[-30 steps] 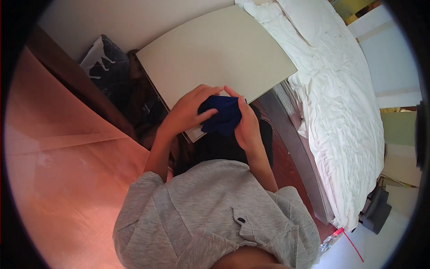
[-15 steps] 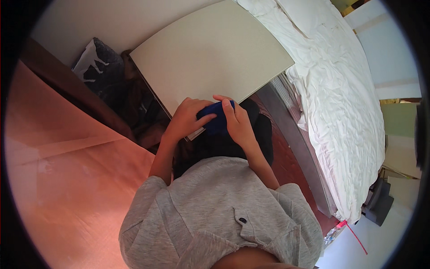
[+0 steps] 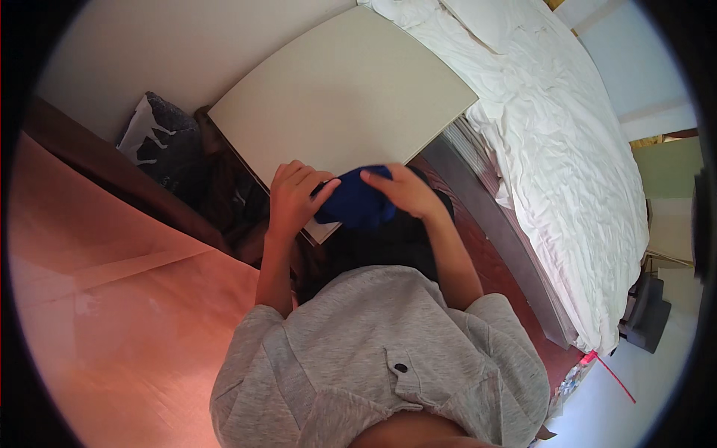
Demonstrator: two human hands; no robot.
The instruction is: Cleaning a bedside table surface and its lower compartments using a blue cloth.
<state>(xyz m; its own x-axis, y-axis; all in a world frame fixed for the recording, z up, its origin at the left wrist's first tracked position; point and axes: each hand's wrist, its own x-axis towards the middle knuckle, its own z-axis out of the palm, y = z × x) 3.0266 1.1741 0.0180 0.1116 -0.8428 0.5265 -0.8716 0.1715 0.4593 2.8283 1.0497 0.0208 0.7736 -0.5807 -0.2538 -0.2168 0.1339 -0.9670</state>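
My left hand [image 3: 295,198] grasps the dark blue cloth [image 3: 355,203] at 9 o'clock, my right hand [image 3: 412,193] at 2, near the tabletop's [image 3: 336,97] 6 o'clock edge. I'm apparently adjusting it; any turn calls for 2 steady grips.

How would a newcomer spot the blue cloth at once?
Find the pale table, left of the white bed. At the table's near edge, look between the left hand and the right hand: the blue cloth is there, crumpled. Its deep blue sets it apart from the pale tabletop and the black clothing below.
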